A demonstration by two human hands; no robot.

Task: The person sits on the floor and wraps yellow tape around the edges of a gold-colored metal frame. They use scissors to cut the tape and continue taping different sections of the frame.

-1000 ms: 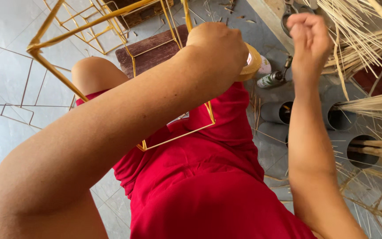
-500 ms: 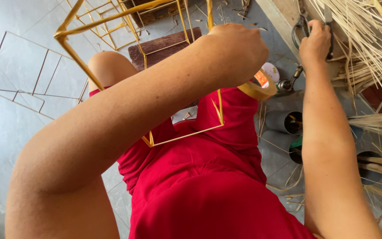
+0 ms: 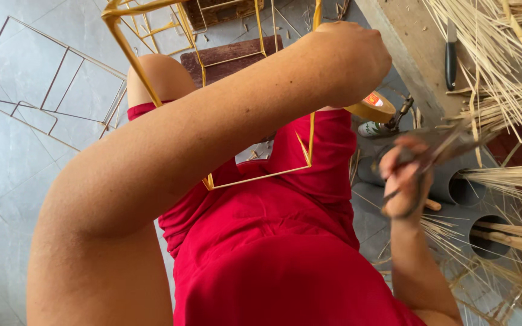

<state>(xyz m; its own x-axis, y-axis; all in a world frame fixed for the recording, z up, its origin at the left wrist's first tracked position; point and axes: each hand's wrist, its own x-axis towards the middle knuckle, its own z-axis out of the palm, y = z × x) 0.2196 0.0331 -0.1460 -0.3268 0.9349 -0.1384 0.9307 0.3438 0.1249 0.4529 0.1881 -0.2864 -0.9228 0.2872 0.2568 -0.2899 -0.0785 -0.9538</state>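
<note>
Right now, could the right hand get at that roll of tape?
Probably yes: the right hand is just below the tape roll with nothing between them, but it already holds scissors.

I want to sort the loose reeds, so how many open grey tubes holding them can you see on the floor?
2 show open mouths: one grey tube just right of the right hand, another tube lower right with reeds in it. More may be hidden behind the hand.

I see grey tiled floor (image 3: 25,181). On it: bare wire frame (image 3: 43,84) lying flat at left, dark wooden block (image 3: 231,54) near knee, tape roll (image 3: 374,107) beside small can (image 3: 371,128), grey tubes (image 3: 466,187) holding straw bundles. Wooden bench (image 3: 415,54) at upper right carries knife (image 3: 451,53) and loose straw (image 3: 496,66).
</note>
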